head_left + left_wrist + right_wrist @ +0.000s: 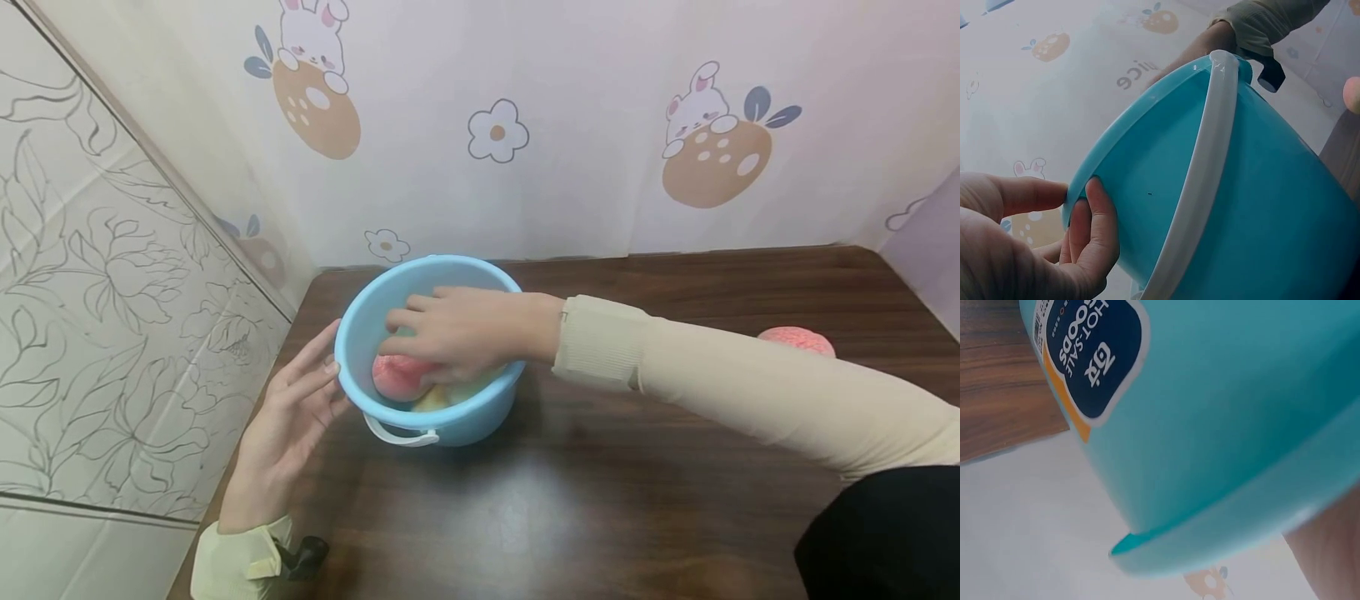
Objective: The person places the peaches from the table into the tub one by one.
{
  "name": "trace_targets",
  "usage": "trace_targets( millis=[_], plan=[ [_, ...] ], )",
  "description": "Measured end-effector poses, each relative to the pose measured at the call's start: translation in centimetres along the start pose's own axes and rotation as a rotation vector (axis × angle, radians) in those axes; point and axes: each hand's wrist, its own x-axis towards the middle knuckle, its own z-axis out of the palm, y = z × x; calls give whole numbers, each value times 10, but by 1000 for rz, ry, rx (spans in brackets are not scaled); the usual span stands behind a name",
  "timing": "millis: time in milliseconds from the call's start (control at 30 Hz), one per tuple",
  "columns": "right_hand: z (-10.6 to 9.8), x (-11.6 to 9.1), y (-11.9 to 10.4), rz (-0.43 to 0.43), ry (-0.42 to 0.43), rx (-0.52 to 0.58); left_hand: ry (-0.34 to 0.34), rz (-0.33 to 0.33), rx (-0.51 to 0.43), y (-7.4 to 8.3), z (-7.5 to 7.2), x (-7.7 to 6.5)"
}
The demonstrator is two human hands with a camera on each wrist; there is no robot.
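Note:
A light blue bucket [480, 427] stands on the wooden table, its white handle [1200, 169] hanging down the near side. My left hand [288, 408] pinches the bucket's left rim; in the left wrist view the thumb and fingers lie on either side of it. From the right, my right hand [457, 329] reaches over the rim into the bucket with bent fingers. Beneath it are a pink rounded thing [400, 379], a yellow thing [432, 399] and something pale green [471, 388]. I cannot tell whether the right fingers grip one of these. The right wrist view shows only the bucket's outside and its label [1094, 356].
Another pink textured thing [798, 338] lies on the table at the right, partly behind my right sleeve [720, 375]. A wall with rabbit prints [570, 167] runs along the table's back edge. A flower-patterned panel [112, 275] borders the left side.

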Motion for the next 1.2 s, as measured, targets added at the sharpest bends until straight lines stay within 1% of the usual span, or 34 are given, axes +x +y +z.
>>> trace_targets(
  millis=[133, 233, 367, 433, 533, 633, 800, 967, 1067, 1200],
  plan=[
    [-5, -9, 1, -4, 60, -25, 2, 1, -7, 0, 0, 0],
    [-7, -16, 1, 12, 75, -30, 4, 5, -14, 0, 0, 0],
    [-9, -27, 2, 82, 58, -23, 5, 11, -18, 0, 0, 0],
    [-11, -34, 1, 121, 64, -21, 2, 12, -16, 0, 0, 0],
    [-14, -46, 0, 159, 93, -33, -1, 12, -7, 0, 1, -1],
    [-16, -59, -2, 173, 133, -59, -1, 10, -7, 0, 1, -1],
    [-16, -82, -4, 197, 194, -109, 1, 8, -7, 0, 2, -2],
    [-17, -112, -7, 258, 235, -137, 7, 6, -6, 1, 3, -2],
    [-16, -131, -9, 297, 249, -132, 13, 4, -7, 2, 3, -2],
    [-9, -155, -11, 350, 245, -126, 12, 1, -11, 1, 3, -1]
  ],
)
